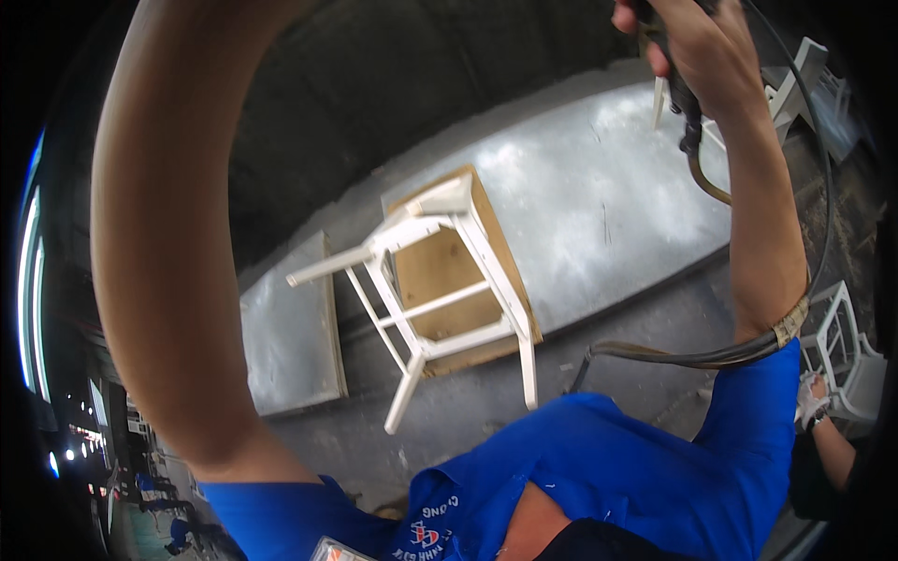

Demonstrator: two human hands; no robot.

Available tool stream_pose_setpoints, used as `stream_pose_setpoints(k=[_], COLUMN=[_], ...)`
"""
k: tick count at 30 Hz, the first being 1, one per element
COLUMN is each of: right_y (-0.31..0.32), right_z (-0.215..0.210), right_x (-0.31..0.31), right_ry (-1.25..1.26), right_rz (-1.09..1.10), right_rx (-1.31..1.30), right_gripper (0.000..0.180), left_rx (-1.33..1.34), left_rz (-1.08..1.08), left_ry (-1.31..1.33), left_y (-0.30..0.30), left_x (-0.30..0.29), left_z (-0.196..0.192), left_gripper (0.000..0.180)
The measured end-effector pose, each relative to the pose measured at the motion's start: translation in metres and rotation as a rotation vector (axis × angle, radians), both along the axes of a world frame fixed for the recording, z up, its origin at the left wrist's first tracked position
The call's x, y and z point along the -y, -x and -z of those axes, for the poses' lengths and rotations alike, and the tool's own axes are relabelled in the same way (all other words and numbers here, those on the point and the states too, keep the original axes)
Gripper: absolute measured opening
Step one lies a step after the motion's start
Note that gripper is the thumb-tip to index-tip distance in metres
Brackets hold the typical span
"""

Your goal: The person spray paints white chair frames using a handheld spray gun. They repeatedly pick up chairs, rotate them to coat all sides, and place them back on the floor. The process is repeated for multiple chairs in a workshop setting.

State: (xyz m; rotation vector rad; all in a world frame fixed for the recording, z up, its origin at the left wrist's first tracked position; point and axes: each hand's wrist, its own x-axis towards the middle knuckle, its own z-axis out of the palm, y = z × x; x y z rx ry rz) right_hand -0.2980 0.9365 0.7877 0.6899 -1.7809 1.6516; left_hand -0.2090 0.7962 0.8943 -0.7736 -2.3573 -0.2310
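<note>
My left forearm point(168, 234) is raised along the left side, and its hand lies beyond the top edge. At the top right, my right hand point(697, 47) is closed around a dark hose-fed tool shaped like a spray gun point(686, 93); its front end is cut off or hidden. A tan hose point(708, 183) runs down from its handle. Below and between my arms, apart from both, a white chair frame point(505, 294) with legs and crossbars rests on a square brown board point(440, 271). Neither hand touches the frame.
Grey metal sheeting point(599, 206) extends right of the board, with another metal panel point(290, 327) at left. A hose bundle point(673, 357) is strapped at my right upper arm. At right, another person's gloved hand point(810, 404) is at a white chair point(842, 346). More white furniture point(800, 84) stands top right.
</note>
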Motion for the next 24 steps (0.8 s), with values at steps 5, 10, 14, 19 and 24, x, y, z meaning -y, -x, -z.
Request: stream_pose_setpoints(k=[5,10,14,19,24], right_y=[-0.024,-0.086,-0.118,-0.118,-0.099], right_z=[0.126,0.225,0.284,0.333,0.369], right_x=[-0.036,-0.052,-0.051,-0.048,-0.033], right_ry=[-0.028,-0.073,-0.105,-0.338,-0.379], right_rz=[-0.041,-0.133,-0.260,-0.380,-0.429], right_rx=[0.331,0.719,1.003,1.031,1.079], right_gripper=[0.044,0.061,0.062,0.059,0.056], left_rx=[0.396,1.492,1.873,1.741,1.670], left_rz=[0.393,0.322,0.184,0.245,0.128], left_ry=[-0.188,-0.070,-0.279,-0.332,-0.417], left_y=[0.012,-0.066,-0.143,-0.165,-0.185], left_x=[0.109,0.087,0.062,0.079,0.108], left_z=[0.212,0.498,0.599,0.603,0.565], left_gripper=[0.040,0.049,0.051,0.033,0.025])
